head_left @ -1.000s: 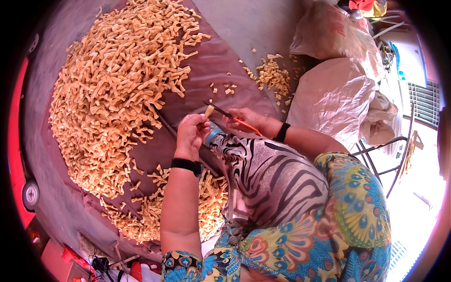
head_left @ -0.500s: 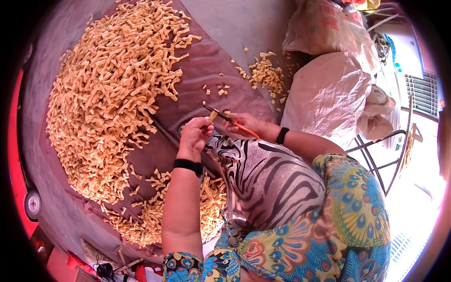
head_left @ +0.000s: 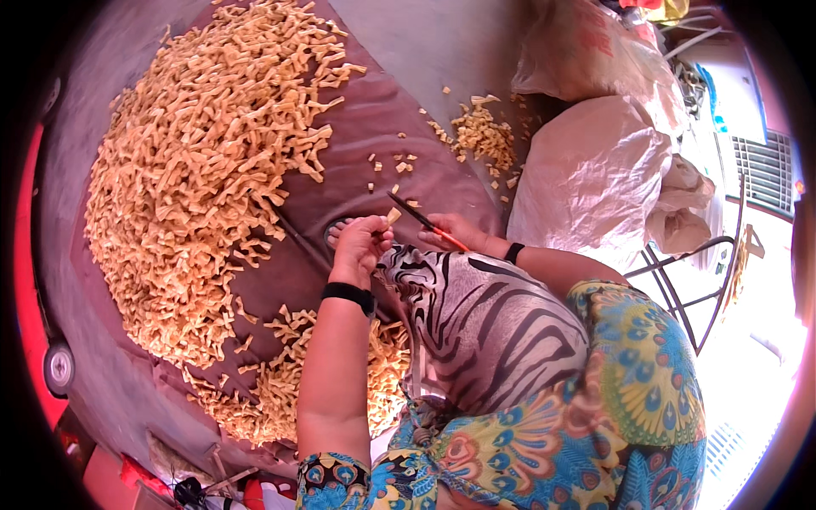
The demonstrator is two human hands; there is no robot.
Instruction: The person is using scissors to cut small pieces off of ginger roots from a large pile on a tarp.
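My left hand (head_left: 361,246) pinches a small tan piece (head_left: 393,216) between its fingertips, above my knee in zebra-striped cloth (head_left: 476,323). My right hand (head_left: 459,231) grips a thin knife (head_left: 416,218) with an orange-red handle and a dark blade, its tip pointing up-left close to the tan piece. Both wrists wear black bands. A big heap of tan, branched root-like pieces (head_left: 204,170) lies on the brown sheet (head_left: 382,127) to the left of my hands. A smaller pile (head_left: 280,391) sits under my left forearm.
A small pile of cut bits (head_left: 480,136) lies ahead on the sheet, with loose bits around it. White woven sacks (head_left: 595,178) stand at the right, a metal frame (head_left: 688,280) beside them. A wheel (head_left: 58,367) shows at the lower left.
My hands have shifted slightly right and down in view as my head moved. The knife stays against the small piece held in my left fingers.
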